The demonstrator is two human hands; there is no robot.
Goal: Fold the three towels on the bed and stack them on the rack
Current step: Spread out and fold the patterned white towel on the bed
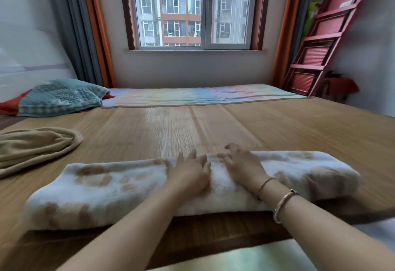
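Note:
A white towel with tan paw-like prints (102, 187) lies folded lengthwise into a long band across the bamboo mat near the bed's front edge. My left hand (190, 172) lies flat on its middle with the fingers spread. Right beside it, my right hand (242, 163) presses on the same towel, its fingers slightly bent over the far fold. A beige towel (36, 146) lies loosely bunched at the left. A red rack (320, 42) leans against the wall at the far right, its shelves bare.
The bamboo mat (235, 121) covers most of the bed. A teal cloth over a red pillow (62, 97) sits at the far left, by a pastel striped sheet (203, 95). A window and curtains stand behind the bed.

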